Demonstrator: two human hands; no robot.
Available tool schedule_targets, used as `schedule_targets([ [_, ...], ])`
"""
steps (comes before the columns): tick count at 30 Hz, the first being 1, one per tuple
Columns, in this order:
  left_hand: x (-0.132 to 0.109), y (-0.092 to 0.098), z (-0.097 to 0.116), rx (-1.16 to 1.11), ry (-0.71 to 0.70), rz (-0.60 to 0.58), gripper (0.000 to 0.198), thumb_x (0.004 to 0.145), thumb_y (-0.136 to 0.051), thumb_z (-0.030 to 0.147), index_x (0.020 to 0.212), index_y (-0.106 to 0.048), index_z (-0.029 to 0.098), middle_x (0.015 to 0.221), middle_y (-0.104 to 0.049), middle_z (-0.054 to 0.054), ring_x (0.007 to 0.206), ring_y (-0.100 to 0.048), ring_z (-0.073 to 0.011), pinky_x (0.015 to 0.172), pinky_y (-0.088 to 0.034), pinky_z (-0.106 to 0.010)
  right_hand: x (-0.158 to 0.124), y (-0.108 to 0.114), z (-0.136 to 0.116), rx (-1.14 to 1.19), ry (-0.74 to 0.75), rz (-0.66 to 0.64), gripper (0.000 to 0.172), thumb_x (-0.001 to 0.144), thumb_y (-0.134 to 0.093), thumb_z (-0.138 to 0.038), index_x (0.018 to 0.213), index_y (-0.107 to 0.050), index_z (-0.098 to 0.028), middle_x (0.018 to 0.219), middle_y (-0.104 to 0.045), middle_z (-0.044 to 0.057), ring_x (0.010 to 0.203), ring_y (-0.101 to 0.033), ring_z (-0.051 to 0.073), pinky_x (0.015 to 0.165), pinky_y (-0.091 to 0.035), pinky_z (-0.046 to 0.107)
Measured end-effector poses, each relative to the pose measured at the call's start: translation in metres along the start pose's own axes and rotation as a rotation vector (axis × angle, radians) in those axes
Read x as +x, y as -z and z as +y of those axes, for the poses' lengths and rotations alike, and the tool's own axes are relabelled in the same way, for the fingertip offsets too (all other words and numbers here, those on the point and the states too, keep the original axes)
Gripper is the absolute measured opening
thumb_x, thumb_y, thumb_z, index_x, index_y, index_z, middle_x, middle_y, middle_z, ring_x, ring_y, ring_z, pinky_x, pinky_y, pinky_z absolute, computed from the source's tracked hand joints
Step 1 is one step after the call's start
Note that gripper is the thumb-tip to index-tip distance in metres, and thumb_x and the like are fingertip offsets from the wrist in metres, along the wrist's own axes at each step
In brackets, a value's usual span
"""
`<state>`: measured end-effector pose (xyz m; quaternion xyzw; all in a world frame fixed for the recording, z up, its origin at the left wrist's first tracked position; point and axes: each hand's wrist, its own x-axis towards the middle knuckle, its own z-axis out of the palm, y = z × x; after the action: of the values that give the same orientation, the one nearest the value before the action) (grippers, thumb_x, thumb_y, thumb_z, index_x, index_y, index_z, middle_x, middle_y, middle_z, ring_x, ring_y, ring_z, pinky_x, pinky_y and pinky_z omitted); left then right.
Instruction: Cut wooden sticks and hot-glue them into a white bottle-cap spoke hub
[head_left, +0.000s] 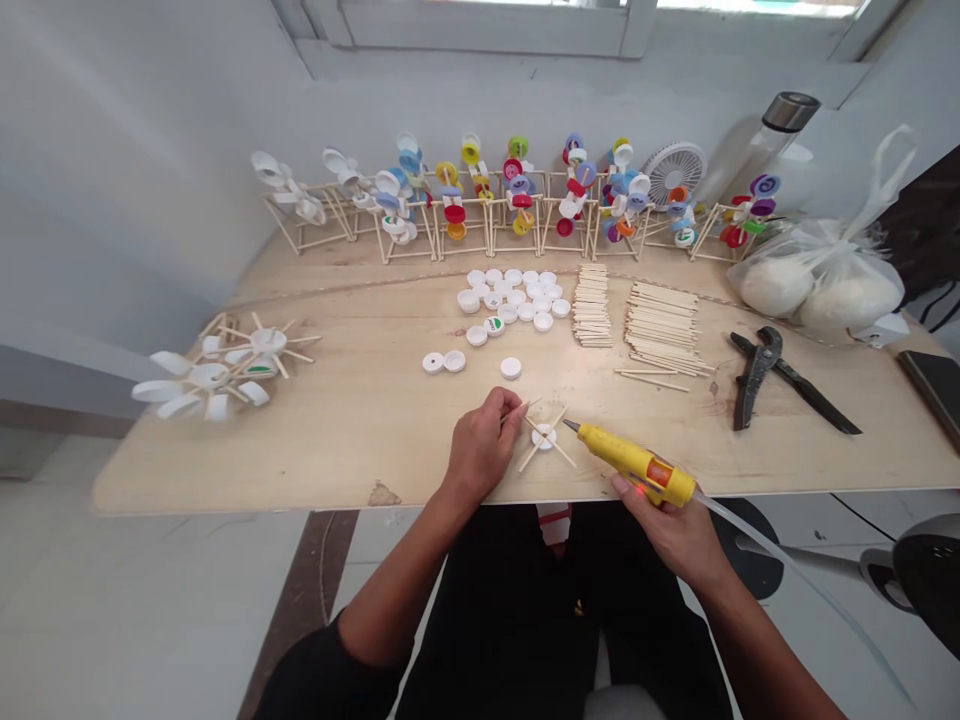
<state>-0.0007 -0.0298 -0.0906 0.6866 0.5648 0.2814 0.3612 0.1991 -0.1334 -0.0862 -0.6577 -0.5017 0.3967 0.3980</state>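
A thin wooden stick (531,403) is pinched in my left hand (486,440), just left of a white bottle cap (544,437) that lies on the table with sticks crossed over it in an X. My right hand (671,525) is wrapped round a yellow glue gun (634,462), whose nozzle points left at the crossed sticks, a short way off. A clear glue stick trails out of its rear. One white cap (511,368) sits alone behind my left hand, near a pair of caps (454,361).
White caps (513,298) and stick piles (666,325) lie mid-table. Cutters (787,380) are at right, stick-and-cap wheels (210,378) at left. Colourful cap wheels on stick frames (517,225), a small fan (675,172), a bottle (772,135) and a plastic bag (825,275) line the back.
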Motion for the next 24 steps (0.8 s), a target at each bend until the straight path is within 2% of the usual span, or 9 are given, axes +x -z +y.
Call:
schedule_targets([
  [5,-0.007,0.005,-0.004,-0.128,0.004,-0.021,0.016,0.084,-0.048,0.038,0.079,-0.051,0.022,0.061,-0.059,0.003,0.056,-0.054,-0.0142,0.059,-0.039,-0.025,-0.001,-0.001,-0.004,0.078,-0.081,0.034,0.032,0.078,-0.062,-0.046,0.094,-0.064,-0.018,0.086,-0.069,0.006,0.079,-0.066,0.021,0.066,-0.055,0.029],
  [9,-0.023,0.008,-0.01,0.042,-0.091,-0.018,0.015,0.086,-0.045,0.033,0.079,-0.051,0.022,0.073,-0.064,0.0,0.064,-0.056,-0.0149,0.061,-0.04,-0.026,0.0,-0.002,-0.003,0.082,-0.102,0.041,0.033,0.075,-0.065,-0.047,0.093,-0.065,-0.018,0.094,-0.07,0.008,0.085,-0.066,0.023,0.07,-0.056,0.03],
  [13,-0.029,0.008,-0.015,0.202,-0.242,0.032,0.015,0.087,-0.044,0.03,0.078,-0.052,0.021,0.078,-0.065,-0.002,0.073,-0.056,-0.0173,0.068,-0.042,-0.029,0.001,-0.003,0.001,0.08,-0.104,0.056,0.039,0.075,-0.065,-0.046,0.101,-0.064,-0.017,0.096,-0.07,0.009,0.085,-0.066,0.023,0.069,-0.056,0.032],
  [17,-0.027,0.004,-0.019,0.252,-0.328,0.054,0.014,0.089,-0.043,0.028,0.08,-0.051,0.021,0.076,-0.063,-0.002,0.071,-0.054,-0.0167,0.071,-0.042,-0.031,0.0,-0.002,0.003,0.057,-0.077,0.033,0.039,0.077,-0.063,-0.046,0.104,-0.063,-0.017,0.097,-0.069,0.009,0.087,-0.066,0.023,0.07,-0.056,0.032],
  [24,-0.025,0.004,-0.022,0.284,-0.383,0.054,0.014,0.089,-0.043,0.027,0.08,-0.052,0.02,0.075,-0.062,-0.003,0.071,-0.053,-0.0169,0.07,-0.042,-0.031,0.002,0.0,0.002,0.042,-0.059,0.007,0.031,0.078,-0.062,-0.044,0.097,-0.064,-0.019,0.09,-0.069,0.006,0.083,-0.066,0.022,0.066,-0.056,0.03],
])
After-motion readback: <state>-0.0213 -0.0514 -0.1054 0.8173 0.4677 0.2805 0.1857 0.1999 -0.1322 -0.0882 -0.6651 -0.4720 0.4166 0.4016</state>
